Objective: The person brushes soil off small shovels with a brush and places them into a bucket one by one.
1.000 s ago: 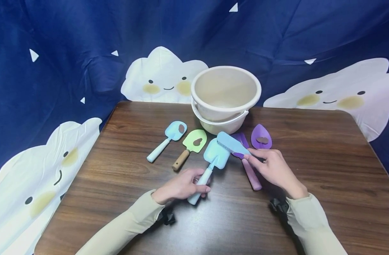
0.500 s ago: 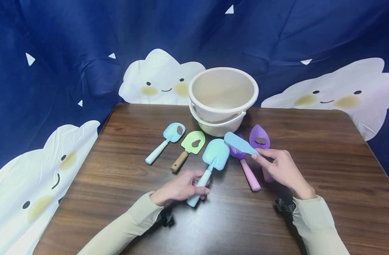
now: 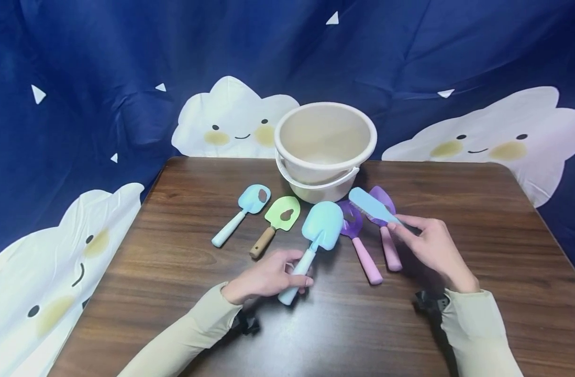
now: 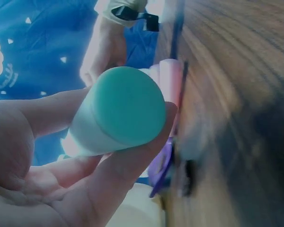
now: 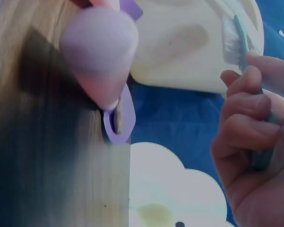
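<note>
My left hand (image 3: 268,275) grips a light blue toy shovel (image 3: 322,225) by its pale handle, blade pointing away toward the bucket. Its rounded handle end (image 4: 128,106) fills the middle of the left wrist view, between thumb and fingers. My right hand (image 3: 435,248) holds a light blue brush (image 3: 368,203), and the right wrist view shows its white bristles (image 5: 231,42) and the fingers curled round its handle. In the head view the brush overlaps two purple tools with pink handles: a scoop with openings (image 3: 352,219) and a pointed shovel (image 3: 384,198).
A cream bucket (image 3: 325,180) with a lowered handle stands at the table's back edge. Left of the held shovel lie a green shovel with a wooden handle (image 3: 282,212) and a small blue shovel (image 3: 253,199). A blue cloud-print curtain (image 3: 127,63) hangs behind the wooden table (image 3: 184,209).
The brush has moved right, from over the held shovel's blade to above the purple tools, turning slightly. The left hand keeps its grip on the shovel nearly in place. The head view has shifted slightly.
</note>
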### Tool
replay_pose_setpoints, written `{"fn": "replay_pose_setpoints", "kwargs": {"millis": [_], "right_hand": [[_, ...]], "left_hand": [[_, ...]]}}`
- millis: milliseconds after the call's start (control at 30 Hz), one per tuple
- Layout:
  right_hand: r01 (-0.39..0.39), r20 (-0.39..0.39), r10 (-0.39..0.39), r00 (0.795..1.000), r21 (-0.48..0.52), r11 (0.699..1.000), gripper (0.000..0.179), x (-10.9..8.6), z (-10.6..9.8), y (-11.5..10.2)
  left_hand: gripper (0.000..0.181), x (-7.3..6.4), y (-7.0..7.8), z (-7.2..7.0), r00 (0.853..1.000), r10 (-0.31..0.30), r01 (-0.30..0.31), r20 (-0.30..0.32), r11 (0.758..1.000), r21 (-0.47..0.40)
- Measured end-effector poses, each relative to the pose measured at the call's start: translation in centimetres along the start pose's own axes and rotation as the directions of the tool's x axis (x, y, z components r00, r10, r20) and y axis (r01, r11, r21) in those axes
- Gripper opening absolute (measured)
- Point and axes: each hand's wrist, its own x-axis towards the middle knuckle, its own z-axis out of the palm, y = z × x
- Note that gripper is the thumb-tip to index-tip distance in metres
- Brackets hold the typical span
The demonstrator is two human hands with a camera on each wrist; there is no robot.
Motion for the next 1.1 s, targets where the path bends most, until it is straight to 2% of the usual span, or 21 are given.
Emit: {"fn": "replay_pose_setpoints", "kwargs": {"millis": [167,300,433,500,567,633,767,867,933,1033,1100], "right_hand": [[-0.03,-0.051,0.03,0.998,-0.002,1.0,0.037,0.1,-0.4,0.8],[-0.021,-0.085,0.02,0.996,-0.004,1.0,0.035,0.2,-0.4,1.5],[-0.03,-0.098,0.031,0.995,0.011,0.999,0.035,0.4,-0.7,1.8],[-0.047,-0.107,0.049,0.993,0.022,0.999,0.035,0.6,-0.9,1.7],[-0.073,-0.113,0.077,0.991,0.041,0.996,0.036,0.7,-1.1,1.6],[-0.094,-0.12,0.101,0.988,0.063,0.994,0.037,0.9,-1.3,1.5],[-0.113,-0.131,0.129,0.983,0.124,0.986,0.038,1.2,-1.6,1.6],[-0.119,-0.155,0.148,0.977,0.184,0.976,0.04,1.5,-1.8,1.6],[-0.127,-0.172,0.168,0.971,0.223,0.966,0.041,1.7,-2.0,1.6],[-0.137,-0.187,0.186,0.965,0.25,0.959,0.042,1.9,-2.2,1.6],[-0.143,-0.187,0.198,0.962,0.269,0.952,0.042,2.0,-2.3,1.7]], "left_hand": [[0.02,0.3,1.5,-0.8,0.998,0.047,-0.05,-0.04,0.996,-0.072],[0.026,0.7,3.1,-1.3,0.995,0.046,-0.059,-0.086,0.986,-0.158],[0.029,1.7,4.5,-1.9,0.99,0.027,-0.071,-0.141,0.945,-0.32],[0.029,2.4,5.0,-2.2,0.985,0.03,-0.099,-0.171,0.908,-0.407],[0.027,3.2,5.4,-2.5,0.976,0.03,-0.127,-0.216,0.885,-0.449],[0.025,4.1,5.7,-2.7,0.963,0.027,-0.152,-0.267,0.874,-0.461],[0.024,5.8,5.8,-3.2,0.917,0.002,-0.178,-0.399,0.898,-0.403],[0.02,7.0,5.7,-3.5,0.881,-0.023,-0.186,-0.472,0.902,-0.391],[0.018,7.6,5.7,-3.7,0.874,-0.034,-0.202,-0.484,0.881,-0.427],[0.018,8.2,5.6,-3.7,0.878,-0.046,-0.218,-0.476,0.848,-0.484],[0.017,8.5,5.5,-3.8,0.881,-0.058,-0.212,-0.47,0.839,-0.501]]}}
